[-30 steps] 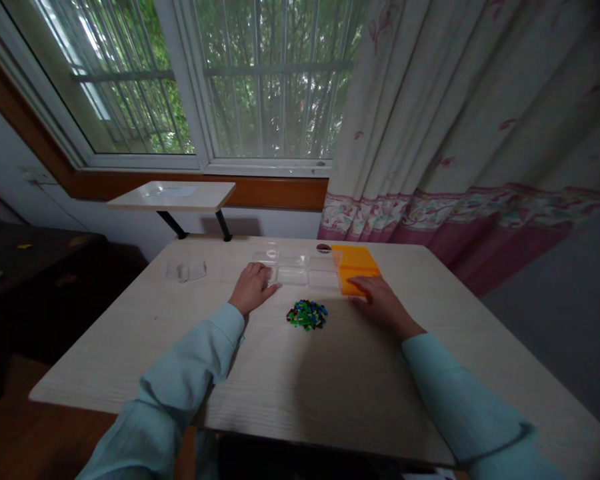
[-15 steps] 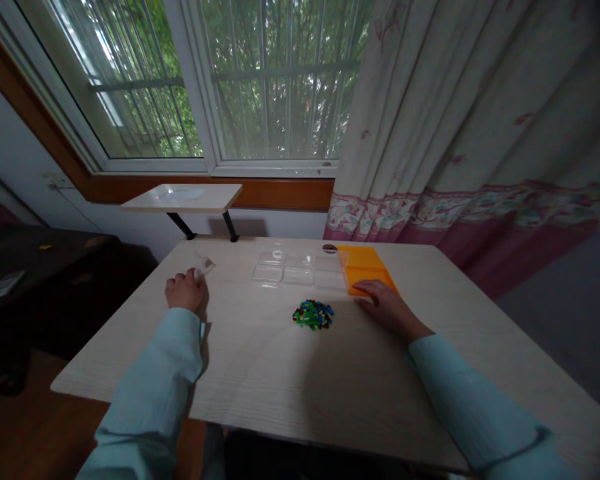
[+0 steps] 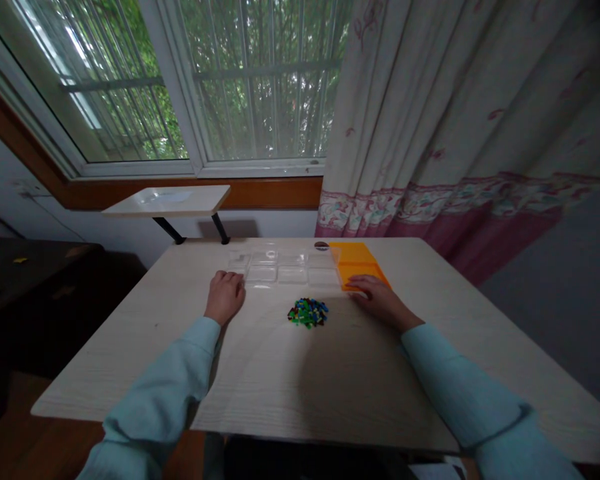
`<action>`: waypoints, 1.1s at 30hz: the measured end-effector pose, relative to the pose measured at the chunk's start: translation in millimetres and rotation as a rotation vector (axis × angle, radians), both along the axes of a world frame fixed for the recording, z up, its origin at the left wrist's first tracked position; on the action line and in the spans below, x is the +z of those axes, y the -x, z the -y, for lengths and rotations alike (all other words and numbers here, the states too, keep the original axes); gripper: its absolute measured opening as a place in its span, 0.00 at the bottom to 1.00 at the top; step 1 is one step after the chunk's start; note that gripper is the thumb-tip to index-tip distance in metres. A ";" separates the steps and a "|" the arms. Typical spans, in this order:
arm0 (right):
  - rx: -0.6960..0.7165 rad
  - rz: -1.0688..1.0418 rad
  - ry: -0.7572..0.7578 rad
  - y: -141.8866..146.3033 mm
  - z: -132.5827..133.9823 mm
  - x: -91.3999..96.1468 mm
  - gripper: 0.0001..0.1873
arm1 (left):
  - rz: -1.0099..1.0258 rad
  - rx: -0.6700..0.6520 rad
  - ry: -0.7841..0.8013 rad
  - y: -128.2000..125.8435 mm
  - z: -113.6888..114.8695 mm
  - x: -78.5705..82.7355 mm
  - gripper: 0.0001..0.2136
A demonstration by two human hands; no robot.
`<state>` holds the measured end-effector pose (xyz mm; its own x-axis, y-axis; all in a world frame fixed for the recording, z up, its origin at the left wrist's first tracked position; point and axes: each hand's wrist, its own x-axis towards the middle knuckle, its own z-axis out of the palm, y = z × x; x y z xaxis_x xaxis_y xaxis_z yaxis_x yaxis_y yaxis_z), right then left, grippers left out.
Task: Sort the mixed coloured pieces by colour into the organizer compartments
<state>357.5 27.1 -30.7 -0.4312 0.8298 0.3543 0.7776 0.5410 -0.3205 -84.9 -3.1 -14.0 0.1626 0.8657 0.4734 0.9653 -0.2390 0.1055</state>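
Observation:
My left hand (image 3: 225, 297) is closed at the near edge of a clear plastic box (image 3: 238, 259), with the fingertips partly hidden. That box lies against the left end of several clear plastic boxes (image 3: 292, 274) set in rows. At the right end of the rows is an orange tray (image 3: 356, 253). My right hand (image 3: 377, 300) has its fingers bent over the near edge of this tray, the thumb in front of it. Between my hands, closer to me, lies a pile of small green, blue and dark toy bricks (image 3: 308, 313).
The pale wooden table (image 3: 260, 393) carries all of this. A small raised shelf (image 3: 175, 200) on black legs stands at the back left. A dark round object (image 3: 321, 246) lies behind the boxes. A curtain (image 3: 410, 153) hangs at the back right.
My left hand has moved right, bringing the clear box from the table's left side up against the other clear boxes. My right hand stays at the orange tray. The view has shifted slightly.

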 end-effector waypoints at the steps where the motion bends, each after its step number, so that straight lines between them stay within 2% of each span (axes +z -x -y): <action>1: 0.001 -0.001 0.000 0.0 0.2 0.5 0.18 | 0.014 0.002 -0.006 1.2 0.4 0.7 0.13; 5: -0.011 0.017 -0.008 2.8 3.0 5.8 0.19 | 0.028 0.041 -0.042 4.5 1.8 6.1 0.16; 8: -0.024 0.042 -0.035 10.8 7.8 11.4 0.21 | 0.008 0.001 -0.077 0.6 1.6 7.5 0.20; 13: -0.034 0.037 -0.106 32.8 15.6 14.8 0.23 | 0.037 -0.117 -0.010 -7.3 -2.2 -3.7 0.21; 17: -0.075 0.040 -0.110 42.1 17.1 14.6 0.16 | 0.071 -0.138 0.018 -9.0 -5.9 -13.3 0.17; 20: -0.130 0.054 -0.118 36.7 14.5 13.7 0.13 | 0.082 -0.186 0.031 -15.4 -6.1 -15.2 0.18; 26: -0.289 0.045 -0.141 15.1 8.9 9.6 0.14 | 0.102 -0.265 0.044 -45.2 -3.9 -13.3 0.21; 33: -0.314 0.046 -0.134 9.2 10.7 11.1 0.14 | 0.116 -0.284 0.048 -56.0 -1.2 -7.6 0.19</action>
<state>348.3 16.4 -19.6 -0.1801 0.8719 0.4554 0.9247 0.3079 -0.2239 -28.9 -1.9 -21.7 0.3487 0.8151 0.4626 0.8412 -0.4898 0.2290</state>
